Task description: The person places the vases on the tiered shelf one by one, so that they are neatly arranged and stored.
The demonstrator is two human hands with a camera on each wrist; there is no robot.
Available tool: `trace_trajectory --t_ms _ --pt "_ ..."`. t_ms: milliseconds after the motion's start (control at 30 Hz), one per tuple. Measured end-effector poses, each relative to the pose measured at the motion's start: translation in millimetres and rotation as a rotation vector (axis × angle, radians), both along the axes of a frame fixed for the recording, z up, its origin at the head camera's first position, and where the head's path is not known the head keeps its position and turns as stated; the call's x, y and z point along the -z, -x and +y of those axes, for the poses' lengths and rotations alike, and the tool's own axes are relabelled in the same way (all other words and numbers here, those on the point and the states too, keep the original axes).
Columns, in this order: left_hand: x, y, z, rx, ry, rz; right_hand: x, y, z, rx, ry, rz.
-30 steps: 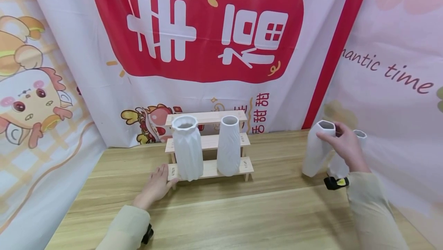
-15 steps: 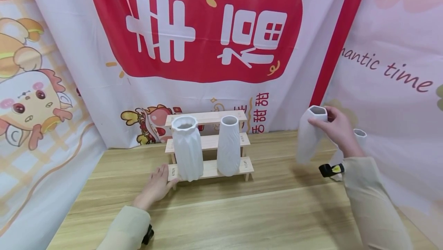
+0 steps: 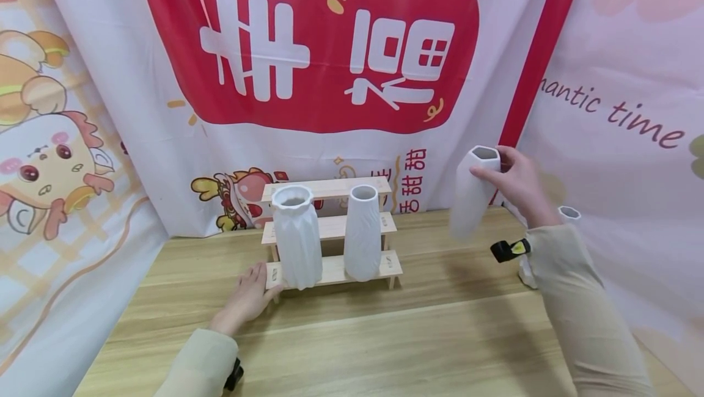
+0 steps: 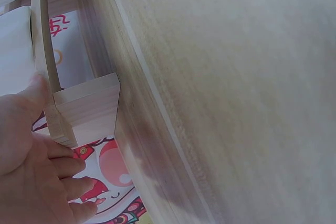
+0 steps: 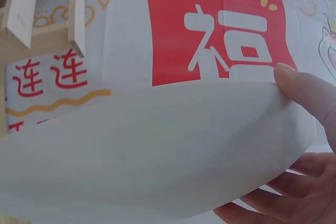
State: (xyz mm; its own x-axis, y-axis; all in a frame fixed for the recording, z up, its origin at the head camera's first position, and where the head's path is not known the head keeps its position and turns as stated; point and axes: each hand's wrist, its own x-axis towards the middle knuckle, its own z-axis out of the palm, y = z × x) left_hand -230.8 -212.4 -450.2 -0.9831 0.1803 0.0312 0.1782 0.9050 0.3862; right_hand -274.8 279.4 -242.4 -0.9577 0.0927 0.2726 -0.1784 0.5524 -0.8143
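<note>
Right hand (image 3: 522, 188): grip pinches hexagonal-mouthed white vase (image 3: 472, 192) near its mouth, off the desk (image 3: 418, 342), right of centre frame. Left hand (image 3: 249, 292), fingers relaxed, touches tiered wooden stand (image 3: 333, 268). Vase best carried slowly, base level.

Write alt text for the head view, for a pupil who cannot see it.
A right hand holds a white vase near its mouth, above a wooden table. The left hand touches a stepped shelf bearing two white vases; a fourth vase stands partly behind the right sleeve.

Shining evenly, casting soft shadows on the surface (image 3: 352, 348). Blurring low on the held vase (image 3: 471, 194). Looking dimmer in wrist views.
</note>
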Motion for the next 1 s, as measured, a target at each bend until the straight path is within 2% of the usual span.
trace_trajectory --t_ms 333,600,1000 --pt "-0.1 -1.3 -0.3 0.002 -0.001 -0.003 -9.4 14.9 -26.8 -0.024 0.023 0.041" --pt "-1.0 -0.7 -0.8 0.000 0.000 0.002 -20.5 21.2 -45.5 -0.036 0.038 0.043" --pt "-0.3 0.8 -0.5 0.005 0.001 -0.007 -26.6 33.8 -67.8 -0.091 0.065 0.088"
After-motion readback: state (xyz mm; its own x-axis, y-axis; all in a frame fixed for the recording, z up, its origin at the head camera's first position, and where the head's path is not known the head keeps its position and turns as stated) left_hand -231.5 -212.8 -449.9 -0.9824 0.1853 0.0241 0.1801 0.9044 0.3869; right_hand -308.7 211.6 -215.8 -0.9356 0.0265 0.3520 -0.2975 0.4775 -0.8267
